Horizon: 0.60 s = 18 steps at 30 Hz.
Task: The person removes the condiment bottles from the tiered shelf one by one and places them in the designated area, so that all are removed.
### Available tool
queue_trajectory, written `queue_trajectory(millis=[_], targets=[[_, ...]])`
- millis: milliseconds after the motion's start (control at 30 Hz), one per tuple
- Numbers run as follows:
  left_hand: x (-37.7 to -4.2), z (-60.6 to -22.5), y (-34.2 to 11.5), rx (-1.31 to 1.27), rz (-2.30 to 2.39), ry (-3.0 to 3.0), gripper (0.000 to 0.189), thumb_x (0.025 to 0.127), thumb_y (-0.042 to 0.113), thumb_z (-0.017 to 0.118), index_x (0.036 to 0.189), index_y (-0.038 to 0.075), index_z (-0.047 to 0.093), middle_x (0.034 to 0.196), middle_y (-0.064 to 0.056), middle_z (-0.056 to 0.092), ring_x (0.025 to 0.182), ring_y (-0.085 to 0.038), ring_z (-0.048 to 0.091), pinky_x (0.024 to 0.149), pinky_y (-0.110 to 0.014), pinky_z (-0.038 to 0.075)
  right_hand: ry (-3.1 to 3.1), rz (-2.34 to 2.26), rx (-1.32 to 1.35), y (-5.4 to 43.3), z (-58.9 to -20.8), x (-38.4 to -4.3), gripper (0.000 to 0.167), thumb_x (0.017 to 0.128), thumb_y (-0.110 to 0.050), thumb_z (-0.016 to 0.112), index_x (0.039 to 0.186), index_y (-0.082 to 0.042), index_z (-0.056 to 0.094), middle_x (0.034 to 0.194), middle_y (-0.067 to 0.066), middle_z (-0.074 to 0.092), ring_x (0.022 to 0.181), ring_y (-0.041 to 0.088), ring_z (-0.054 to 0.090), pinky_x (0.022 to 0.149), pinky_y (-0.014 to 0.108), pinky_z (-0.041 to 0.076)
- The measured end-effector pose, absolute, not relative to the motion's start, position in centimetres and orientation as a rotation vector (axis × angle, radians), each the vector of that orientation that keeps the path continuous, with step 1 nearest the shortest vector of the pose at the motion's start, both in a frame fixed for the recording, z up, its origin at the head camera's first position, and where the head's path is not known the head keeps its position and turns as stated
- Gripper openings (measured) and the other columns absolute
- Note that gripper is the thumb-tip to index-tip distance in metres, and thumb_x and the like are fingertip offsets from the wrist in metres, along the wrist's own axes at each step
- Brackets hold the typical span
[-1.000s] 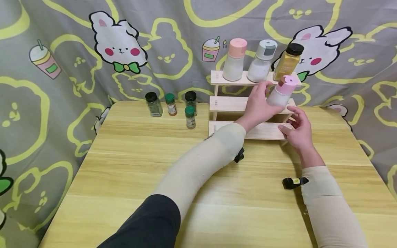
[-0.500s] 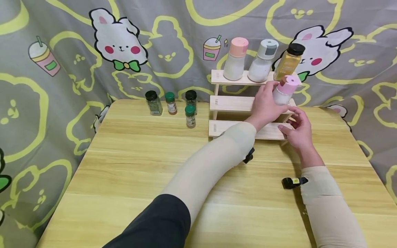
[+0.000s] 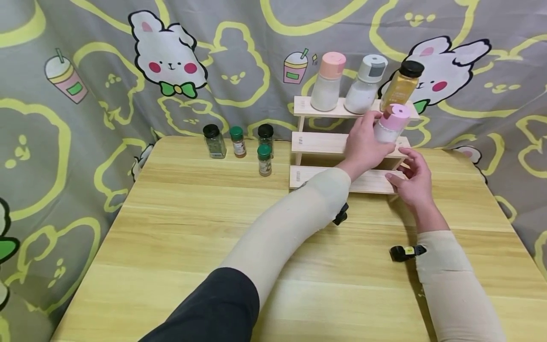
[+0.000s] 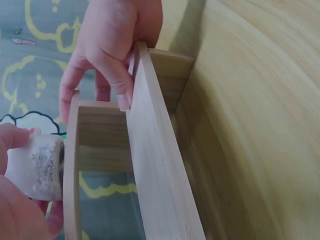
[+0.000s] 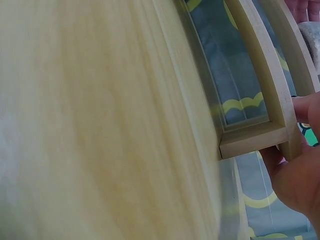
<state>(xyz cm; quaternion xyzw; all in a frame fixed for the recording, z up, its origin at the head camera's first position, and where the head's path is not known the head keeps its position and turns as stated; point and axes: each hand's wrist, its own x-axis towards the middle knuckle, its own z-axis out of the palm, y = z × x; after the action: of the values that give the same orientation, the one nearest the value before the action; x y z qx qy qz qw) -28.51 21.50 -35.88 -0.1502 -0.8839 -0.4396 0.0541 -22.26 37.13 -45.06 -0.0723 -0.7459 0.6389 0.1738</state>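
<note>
My left hand (image 3: 363, 142) grips a pink-capped glass shaker bottle (image 3: 392, 124) of white contents at the right end of the middle tier of a wooden three-tier rack (image 3: 320, 142). In the left wrist view the bottle's base (image 4: 50, 167) is against or very close to the plank. My right hand (image 3: 414, 183) holds the rack's right end, thumb on the lowest tier and fingers reaching up to the middle one. On the top tier stand a peach-capped shaker (image 3: 326, 85), a grey-and-white-capped shaker (image 3: 365, 88) and a black-capped yellow jar (image 3: 401, 85).
Left of the rack, several small spice jars stand on the wooden table (image 3: 192, 228): a black-capped one (image 3: 215, 142), a green-capped one (image 3: 238, 142), another black-capped jar (image 3: 266, 135) and a green-capped jar (image 3: 264, 164) before it. A patterned curtain (image 3: 239, 57) hangs behind.
My left hand has moved slightly right with the pink-capped shaker bottle, mostly in the first half second. The right hand has kept its hold on the rack.
</note>
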Motion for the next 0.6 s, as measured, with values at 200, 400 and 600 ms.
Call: queue_trajectory(millis=[200,400,600], targets=[[-28.2,-35.6,20.5,-0.464,-1.377,-2.636,0.072,0.072,0.032,0.091,0.131,0.025,0.049,0.119,0.011,0.053,0.103,0.000,0.050,0.086,-0.015,0.039,-2.105,1.829,-0.215,37.1,-45.0,-22.2,0.079,0.077,0.027,0.066,0.139,-0.021,0.057,0.122,0.009,0.053,0.101,0.024,0.054,0.061,0.016,0.051],[-27.7,-35.2,18.9,-0.481,-1.407,-2.595,0.071,0.072,0.031,0.091,0.130,0.024,0.050,0.115,0.012,0.053,0.102,0.001,0.049,0.085,-0.015,0.039,-2.114,1.848,-0.226,37.1,-44.9,-22.0,0.078,0.078,0.025,0.066,0.139,-0.023,0.057,0.123,0.007,0.052,0.100,0.021,0.053,0.058,0.016,0.050],[-27.2,-34.6,17.2,-0.491,-1.451,-2.546,0.072,0.072,0.029,0.091,0.131,0.024,0.050,0.116,0.012,0.055,0.103,0.001,0.049,0.087,-0.015,0.039,-2.098,1.841,-0.206,37.1,-45.0,-22.2,0.078,0.077,0.027,0.065,0.139,-0.020,0.057,0.121,0.004,0.053,0.100,0.024,0.053,0.059,0.016,0.050]])
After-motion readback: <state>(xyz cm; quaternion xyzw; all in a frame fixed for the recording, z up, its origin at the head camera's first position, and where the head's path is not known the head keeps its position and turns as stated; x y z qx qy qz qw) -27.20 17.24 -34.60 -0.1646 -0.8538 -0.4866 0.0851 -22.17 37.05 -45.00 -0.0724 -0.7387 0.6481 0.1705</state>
